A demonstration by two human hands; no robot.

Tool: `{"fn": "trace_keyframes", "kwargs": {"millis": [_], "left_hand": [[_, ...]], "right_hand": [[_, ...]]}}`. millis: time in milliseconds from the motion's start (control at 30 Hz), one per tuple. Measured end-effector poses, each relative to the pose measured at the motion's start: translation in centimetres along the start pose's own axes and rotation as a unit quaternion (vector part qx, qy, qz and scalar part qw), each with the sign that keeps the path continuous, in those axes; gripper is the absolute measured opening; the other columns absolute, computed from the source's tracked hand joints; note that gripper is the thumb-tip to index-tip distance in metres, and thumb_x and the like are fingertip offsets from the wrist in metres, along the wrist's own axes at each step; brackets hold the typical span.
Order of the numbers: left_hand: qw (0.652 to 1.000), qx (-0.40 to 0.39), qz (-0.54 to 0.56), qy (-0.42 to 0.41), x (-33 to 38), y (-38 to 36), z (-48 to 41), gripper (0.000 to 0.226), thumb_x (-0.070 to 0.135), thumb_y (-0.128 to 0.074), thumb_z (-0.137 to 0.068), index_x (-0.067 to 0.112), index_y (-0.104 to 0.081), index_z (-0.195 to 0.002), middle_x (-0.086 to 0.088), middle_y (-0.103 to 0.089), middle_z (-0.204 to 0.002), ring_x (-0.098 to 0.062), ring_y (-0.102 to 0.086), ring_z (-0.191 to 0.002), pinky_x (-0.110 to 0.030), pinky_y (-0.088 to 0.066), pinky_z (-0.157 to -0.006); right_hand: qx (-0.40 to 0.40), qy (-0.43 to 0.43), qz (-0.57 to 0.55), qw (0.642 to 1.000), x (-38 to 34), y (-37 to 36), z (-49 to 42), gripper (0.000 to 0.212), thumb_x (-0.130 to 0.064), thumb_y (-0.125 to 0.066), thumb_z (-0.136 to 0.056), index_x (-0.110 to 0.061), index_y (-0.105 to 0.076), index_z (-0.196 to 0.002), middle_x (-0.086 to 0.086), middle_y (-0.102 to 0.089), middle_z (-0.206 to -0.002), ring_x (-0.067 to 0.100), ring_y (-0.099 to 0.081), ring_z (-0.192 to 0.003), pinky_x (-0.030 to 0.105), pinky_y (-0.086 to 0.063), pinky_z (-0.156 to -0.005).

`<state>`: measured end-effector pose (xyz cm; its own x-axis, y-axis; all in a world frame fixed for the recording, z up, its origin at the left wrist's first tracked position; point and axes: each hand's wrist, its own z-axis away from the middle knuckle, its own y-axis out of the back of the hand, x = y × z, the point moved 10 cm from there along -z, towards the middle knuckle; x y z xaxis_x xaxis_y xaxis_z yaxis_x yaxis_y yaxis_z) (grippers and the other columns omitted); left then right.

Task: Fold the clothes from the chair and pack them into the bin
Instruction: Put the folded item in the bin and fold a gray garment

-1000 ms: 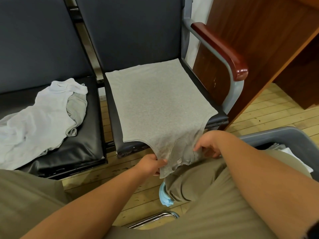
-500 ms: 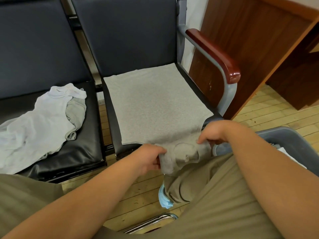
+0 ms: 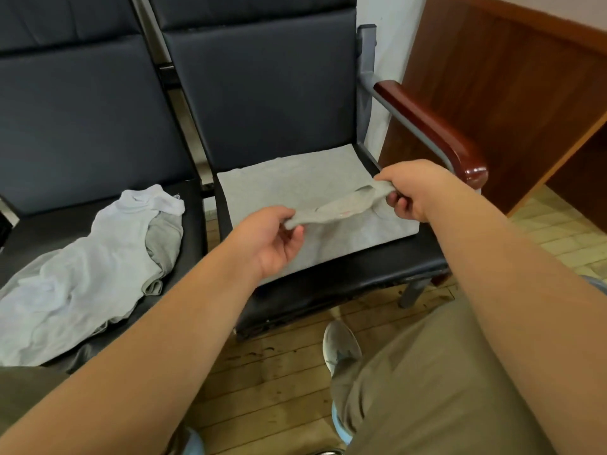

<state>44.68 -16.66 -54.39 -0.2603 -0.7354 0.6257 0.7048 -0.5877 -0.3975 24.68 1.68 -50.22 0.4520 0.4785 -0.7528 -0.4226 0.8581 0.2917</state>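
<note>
2 forearms reach forward; left hand (image 3: 272, 239) and right hand (image 3: 409, 188) each pinch the grey garment (image 3: 341, 210), thumbs apparently uppermost.

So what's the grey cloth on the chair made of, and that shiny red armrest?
The flat grey fabric garment looks like soft cotton knit: matte, speckled, limp. The curved reddish-brown armrest looks like lacquered wood, given its glossy highlights; possibly plastic.

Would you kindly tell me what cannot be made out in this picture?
Head view:
- Bin: outside the frame.
- Shirt: front corner hidden by left hand.
- White clothes: cut off by the left edge.
- Grey cloth: mostly covered by those.
</note>
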Motion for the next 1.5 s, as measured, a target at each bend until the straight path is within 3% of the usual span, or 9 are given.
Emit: {"fn": "trace_keyframes", "kwargs": {"millis": [333,633,833,933,1033,1167,1267,1400,1500], "left_hand": [[0.987,0.042,0.156,-0.018,6.9,1.3,-8.7,0.006,0.000,-0.056,-0.103,-0.002,-0.062,-0.102,-0.009,-0.061,-0.074,-0.012,-0.062,-0.048,-0.019,-0.055,-0.045],[0.968,0.063,0.243,-0.012,10.1,3.4,-16.5,0.037,-0.002,-0.057,-0.103,-0.005,-0.057,-0.140,-0.009,-0.063,-0.120,-0.015,-0.064,-0.056,-0.022,-0.056,-0.045],[0.960,0.028,0.277,-0.027,11.6,3.5,-18.3,0.059,0.025,-0.046,-0.113,-0.012,-0.028,-0.155,-0.030,-0.061,-0.130,-0.033,-0.077,-0.092,-0.039,-0.067,-0.080],[0.988,0.065,0.137,-0.043,10.6,5.5,-17.9,0.053,0.029,-0.044,-0.112,-0.008,-0.042,-0.151,-0.021,-0.072,-0.126,-0.027,-0.075,-0.105,-0.039,-0.063,-0.090],[0.985,0.131,-0.060,-0.092,9.9,7.6,-16.7,0.030,0.020,-0.058,-0.105,0.006,-0.066,-0.130,-0.009,-0.078,-0.116,-0.019,-0.074,-0.091,-0.035,-0.062,-0.081],[0.866,0.212,-0.421,-0.167,10.1,10.3,-14.7,0.024,0.017,-0.061,-0.098,0.021,-0.066,-0.122,-0.001,-0.070,-0.104,-0.017,-0.068,-0.090,-0.026,-0.054,-0.063],[0.772,0.197,-0.589,-0.136,8.9,11.3,-14.6,0.023,0.028,-0.068,-0.093,0.024,-0.063,-0.115,0.003,-0.067,-0.107,-0.018,-0.066,-0.098,-0.039,-0.060,-0.085],[0.702,0.162,-0.676,-0.154,8.4,9.9,-14.3,0.024,0.039,-0.071,-0.090,0.021,-0.062,-0.103,0.001,-0.066,-0.101,-0.017,-0.065,-0.091,-0.035,-0.055,-0.073],[0.660,0.150,-0.720,-0.154,8.3,8.9,-14.2,0.022,0.035,-0.070,-0.092,0.014,-0.067,-0.098,-0.006,-0.064,-0.105,-0.023,-0.064,-0.093,-0.033,-0.052,-0.073]], "right_hand": [[-0.088,-0.036,-0.159,0.983,-3.7,-8.5,-8.8,0.018,-0.021,-0.059,-0.104,-0.014,-0.069,-0.118,-0.002,-0.061,-0.074,0.003,-0.055,-0.051,0.016,-0.041,-0.039],[-0.106,-0.082,-0.294,0.946,-5.7,-12.9,-14.6,0.018,-0.013,-0.054,-0.108,-0.009,-0.058,-0.091,0.000,-0.054,-0.066,0.004,-0.053,-0.054,0.017,-0.044,-0.041],[-0.199,-0.048,-0.452,0.868,-8.3,-16.6,-16.5,0.035,-0.017,-0.066,-0.106,-0.002,-0.055,-0.135,0.023,-0.064,-0.129,0.029,-0.078,-0.099,0.043,-0.064,-0.091],[-0.193,-0.039,-0.324,0.925,-6.6,-17.3,-17.4,0.061,-0.023,-0.058,-0.109,0.000,-0.033,-0.160,0.022,-0.053,-0.151,0.030,-0.073,-0.111,0.047,-0.062,-0.094],[-0.137,0.004,-0.150,0.979,-5.7,-16.4,-17.6,0.039,-0.018,-0.050,-0.110,-0.006,-0.052,-0.147,0.012,-0.071,-0.129,0.024,-0.077,-0.101,0.042,-0.064,-0.082],[-0.054,0.048,0.044,0.996,-5.3,-13.4,-17.7,0.031,-0.015,-0.054,-0.106,-0.008,-0.061,-0.135,0.006,-0.076,-0.109,0.020,-0.074,-0.096,0.037,-0.061,-0.074],[0.005,0.092,0.207,0.974,-5.5,-10.6,-17.8,0.034,-0.014,-0.059,-0.102,-0.003,-0.065,-0.133,0.017,-0.071,-0.125,0.033,-0.071,-0.112,0.046,-0.061,-0.091],[0.025,0.088,0.460,0.883,-4.3,-8.9,-17.0,0.029,-0.009,-0.046,-0.108,0.008,-0.063,-0.124,0.018,-0.059,-0.099,0.033,-0.060,-0.096,0.039,-0.048,-0.085],[0.049,0.083,0.527,0.844,-3.6,-7.5,-17.4,0.035,-0.017,-0.048,-0.104,0.002,-0.060,-0.131,0.020,-0.061,-0.121,0.038,-0.058,-0.115,0.045,-0.047,-0.102]]}}
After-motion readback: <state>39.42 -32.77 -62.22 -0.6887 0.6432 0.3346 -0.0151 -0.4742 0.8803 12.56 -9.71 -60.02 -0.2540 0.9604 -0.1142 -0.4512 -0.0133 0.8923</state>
